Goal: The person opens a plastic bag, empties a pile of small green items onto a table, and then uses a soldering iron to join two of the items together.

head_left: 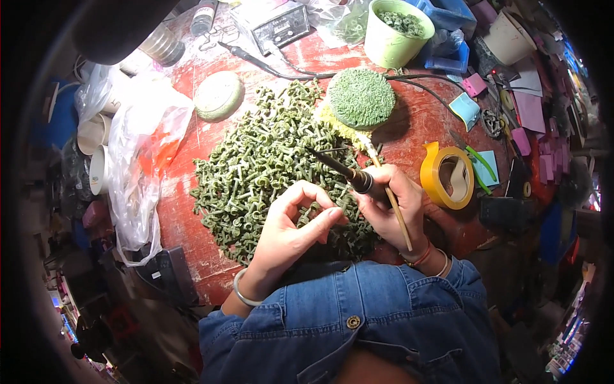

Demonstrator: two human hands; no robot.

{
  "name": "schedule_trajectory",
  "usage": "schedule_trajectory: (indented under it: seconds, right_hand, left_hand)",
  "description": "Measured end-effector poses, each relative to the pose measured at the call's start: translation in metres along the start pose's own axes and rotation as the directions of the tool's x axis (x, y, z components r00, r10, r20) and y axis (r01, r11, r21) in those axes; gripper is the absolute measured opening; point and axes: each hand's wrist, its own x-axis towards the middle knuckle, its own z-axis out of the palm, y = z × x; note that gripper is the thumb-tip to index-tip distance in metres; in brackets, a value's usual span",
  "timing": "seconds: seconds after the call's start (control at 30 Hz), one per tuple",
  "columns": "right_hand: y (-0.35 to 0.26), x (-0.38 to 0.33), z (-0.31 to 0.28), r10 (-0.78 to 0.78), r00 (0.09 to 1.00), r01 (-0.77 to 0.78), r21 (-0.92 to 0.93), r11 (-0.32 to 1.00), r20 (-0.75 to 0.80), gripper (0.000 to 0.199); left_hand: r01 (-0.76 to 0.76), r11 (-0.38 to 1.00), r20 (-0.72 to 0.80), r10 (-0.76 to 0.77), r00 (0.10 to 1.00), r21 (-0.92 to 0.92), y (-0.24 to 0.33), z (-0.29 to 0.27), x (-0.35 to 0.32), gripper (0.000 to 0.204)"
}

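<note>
A big heap of small green knotted pieces (262, 166) covers the middle of a red table (422, 115). My left hand (291, 227) pinches one green piece (311, 211) between thumb and fingers at the heap's near edge. My right hand (390, 205) grips a dark soldering iron (339, 168) whose tip points up-left over the heap, together with a thin wooden stick (393, 205). A round green disc (361, 97) made of such pieces lies just behind the heap.
A pale green cup (396, 29) with green pieces stands at the back. A yellow tape roll (448, 176) lies right of my right hand. A clear plastic bag (144, 147) sits on the left, a pale round lid (219, 95) behind the heap, cables and a control box (281, 25) at the back.
</note>
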Motion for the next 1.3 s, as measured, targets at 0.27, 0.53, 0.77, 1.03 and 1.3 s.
schedule_trajectory:
  seconds: [0.27, 0.53, 0.77, 1.03, 1.3]
  right_hand:
    - [-0.002, -0.001, -0.004, -0.053, 0.998, 0.054, -0.022, 0.998, 0.035, 0.022]
    - [-0.005, -0.005, 0.001, -0.106, 0.994, 0.105, 0.026, 0.994, 0.012, 0.021]
    - [-0.007, -0.007, 0.003, -0.174, 0.985, 0.174, -0.003, 0.985, -0.002, 0.019]
    - [-0.004, -0.007, 0.002, 0.104, 0.99, -0.107, -0.027, 0.994, -0.095, 0.023]
    - [-0.005, 0.012, -0.049, 0.006, 0.996, -0.043, -0.395, 0.917, -0.094, 0.025]
  left_hand:
    - [-0.057, 0.998, 0.014, 0.056, 0.998, 0.034, -0.006, 0.002, 0.002, 0.02]
    - [-0.108, 0.991, -0.017, 0.11, 0.994, 0.075, -0.009, 0.008, 0.002, 0.023]
    - [-0.042, 0.995, -0.023, 0.044, 0.999, 0.089, -0.012, 0.007, 0.001, 0.025]
    - [-0.204, 0.976, 0.037, 0.201, 0.979, 0.073, -0.016, 0.007, 0.001, 0.043]
    - [-0.287, 0.934, -0.095, 0.313, 0.945, 0.214, -0.009, -0.002, 0.0, 0.021]
